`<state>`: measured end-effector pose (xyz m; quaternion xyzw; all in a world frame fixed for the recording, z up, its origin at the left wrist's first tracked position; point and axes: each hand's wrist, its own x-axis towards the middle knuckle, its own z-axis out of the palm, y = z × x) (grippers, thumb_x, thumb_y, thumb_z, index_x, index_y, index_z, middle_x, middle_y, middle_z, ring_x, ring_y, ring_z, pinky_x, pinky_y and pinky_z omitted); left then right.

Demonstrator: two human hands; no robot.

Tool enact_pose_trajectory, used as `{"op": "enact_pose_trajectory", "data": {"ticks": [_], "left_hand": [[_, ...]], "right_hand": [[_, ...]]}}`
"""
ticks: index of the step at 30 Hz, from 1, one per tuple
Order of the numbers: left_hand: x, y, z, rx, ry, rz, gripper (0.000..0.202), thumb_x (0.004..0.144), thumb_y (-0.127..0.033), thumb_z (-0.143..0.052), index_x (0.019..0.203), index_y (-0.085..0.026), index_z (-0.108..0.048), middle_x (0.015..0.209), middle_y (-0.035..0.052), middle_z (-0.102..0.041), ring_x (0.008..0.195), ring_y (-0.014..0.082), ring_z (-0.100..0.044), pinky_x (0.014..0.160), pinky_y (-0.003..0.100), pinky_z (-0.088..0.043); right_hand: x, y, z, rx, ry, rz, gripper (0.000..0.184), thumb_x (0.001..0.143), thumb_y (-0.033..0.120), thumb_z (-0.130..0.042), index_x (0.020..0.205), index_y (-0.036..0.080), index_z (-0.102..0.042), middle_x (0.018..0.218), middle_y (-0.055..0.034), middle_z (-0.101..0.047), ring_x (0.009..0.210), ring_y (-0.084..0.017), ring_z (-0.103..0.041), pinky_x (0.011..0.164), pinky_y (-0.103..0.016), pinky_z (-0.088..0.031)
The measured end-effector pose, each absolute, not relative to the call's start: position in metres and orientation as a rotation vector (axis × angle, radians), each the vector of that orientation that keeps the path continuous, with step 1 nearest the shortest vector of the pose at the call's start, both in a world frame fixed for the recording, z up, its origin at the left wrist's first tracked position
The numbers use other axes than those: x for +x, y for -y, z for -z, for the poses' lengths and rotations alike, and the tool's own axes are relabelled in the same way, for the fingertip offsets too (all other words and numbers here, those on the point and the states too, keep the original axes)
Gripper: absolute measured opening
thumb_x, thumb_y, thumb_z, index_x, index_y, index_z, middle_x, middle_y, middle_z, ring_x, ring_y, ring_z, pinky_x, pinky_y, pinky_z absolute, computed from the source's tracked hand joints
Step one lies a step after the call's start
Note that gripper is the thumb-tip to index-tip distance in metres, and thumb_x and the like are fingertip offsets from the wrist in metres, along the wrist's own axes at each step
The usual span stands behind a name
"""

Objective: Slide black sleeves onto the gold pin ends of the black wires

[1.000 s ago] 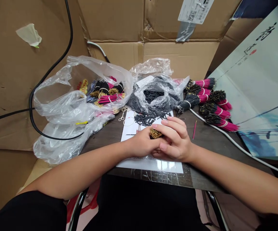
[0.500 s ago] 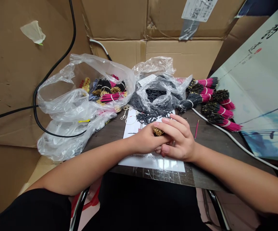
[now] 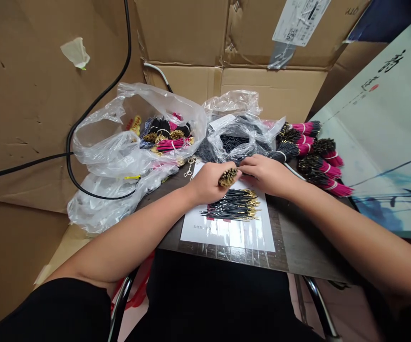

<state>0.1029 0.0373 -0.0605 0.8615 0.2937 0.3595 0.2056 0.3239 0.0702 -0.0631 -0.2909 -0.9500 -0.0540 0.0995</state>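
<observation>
Gold-tipped bundle in the left fist, more thin wires on the sheet

From my remote seat I have the left hand point(image 3: 209, 183) closed around a tight bundle of thin rods or wires with gold-coloured tips point(image 3: 228, 177), those tips turned up towards my camera. The right hand point(image 3: 267, 173) is curled just beside it; its fingertips are partly hidden, so I cannot tell whether they grip anything.

Nearer the person, a flat spread of thin black wires with gold ends point(image 3: 233, 205) lies across a printed white paper sheet point(image 3: 196, 237), gold ends to the right (some red print shows from under them). The sheet sits on a dark brown tabletop point(image 3: 305, 242).

Beyond the hands I see a crumpled clear plastic bag of small black pieces point(image 3: 234, 142). To its left is a translucent white plastic bag point(image 3: 109, 159) with banded bundles inside; to its right, banded magenta-and-black wire bundles point(image 3: 328, 167) lie piled.
</observation>
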Motion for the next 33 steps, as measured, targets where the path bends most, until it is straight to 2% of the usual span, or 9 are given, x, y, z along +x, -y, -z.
{"op": "enact_pose_trajectory", "data": {"ticks": [7, 11, 16, 21, 25, 29, 33], "left_hand": [[0.109, -0.024, 0.066, 2.537, -0.639, -0.872, 0.019, 0.09, -0.03, -0.046, 0.083, -0.014, -0.056, 0.077, 0.0018, -0.063, 0.067, 0.0086, -0.057, 0.064, 0.02, -0.042], [0.109, -0.021, 0.065, 2.552, -0.591, -0.886, 0.012, 0.086, -0.026, -0.05, 0.083, -0.015, -0.056, 0.075, 0.0007, -0.064, 0.065, 0.0088, -0.058, 0.062, 0.019, -0.041], [0.111, -0.021, 0.066, 2.553, -0.581, -0.887, 0.021, 0.09, -0.031, -0.045, 0.081, -0.015, -0.055, 0.075, 0.002, -0.064, 0.067, 0.0095, -0.059, 0.064, 0.02, -0.043], [0.111, -0.022, 0.07, 2.59, -0.606, -0.94, 0.018, 0.089, -0.03, -0.048, 0.084, -0.015, -0.056, 0.074, 0.0007, -0.064, 0.067, 0.0088, -0.06, 0.062, 0.019, -0.042], [0.111, -0.02, 0.069, 2.607, -0.7, -1.011, 0.013, 0.088, -0.029, -0.052, 0.09, -0.017, -0.057, 0.075, -0.0017, -0.064, 0.064, 0.007, -0.059, 0.059, 0.018, -0.039], [0.115, -0.016, 0.065, 2.57, -0.835, -1.066, 0.021, 0.088, -0.036, -0.053, 0.087, -0.016, -0.055, 0.07, -0.0015, -0.062, 0.061, 0.007, -0.058, 0.058, 0.018, -0.039], [0.117, -0.015, 0.066, 2.66, -0.879, -0.952, 0.023, 0.087, -0.039, -0.053, 0.087, -0.016, -0.056, 0.07, -0.0017, -0.062, 0.059, 0.0079, -0.058, 0.056, 0.019, -0.039]], "right_hand": [[0.307, -0.079, 0.07, -0.811, 2.88, 0.25, 0.014, 0.088, 0.019, -0.048, 0.089, 0.017, -0.062, 0.084, -0.0051, -0.06, 0.076, -0.018, -0.047, 0.068, -0.031, -0.035], [0.301, -0.081, 0.073, -0.849, 2.847, 0.273, 0.012, 0.088, 0.02, -0.048, 0.088, 0.016, -0.059, 0.084, -0.0065, -0.057, 0.079, -0.019, -0.044, 0.067, -0.031, -0.032], [0.292, -0.087, 0.076, -0.85, 2.848, 0.295, 0.009, 0.085, 0.015, -0.049, 0.081, 0.014, -0.057, 0.083, -0.0081, -0.055, 0.079, -0.019, -0.042, 0.068, -0.031, -0.032], [0.301, -0.077, 0.069, -0.913, 2.766, 0.289, 0.009, 0.085, 0.013, -0.046, 0.088, 0.014, -0.054, 0.091, -0.0094, -0.054, 0.084, -0.02, -0.042, 0.072, -0.031, -0.036], [0.317, -0.048, 0.055, -0.989, 2.529, 0.205, 0.012, 0.088, 0.011, -0.041, 0.088, 0.016, -0.051, 0.088, -0.0087, -0.054, 0.083, -0.02, -0.042, 0.075, -0.034, -0.039], [0.324, -0.014, 0.054, -0.986, 2.391, 0.053, 0.011, 0.087, 0.01, -0.042, 0.09, 0.018, -0.048, 0.089, -0.0079, -0.054, 0.083, -0.02, -0.045, 0.073, -0.035, -0.041], [0.32, 0.003, 0.067, -0.965, 2.427, 0.106, 0.01, 0.088, 0.012, -0.042, 0.091, 0.017, -0.05, 0.089, -0.0097, -0.053, 0.082, -0.021, -0.044, 0.073, -0.036, -0.042]]}}
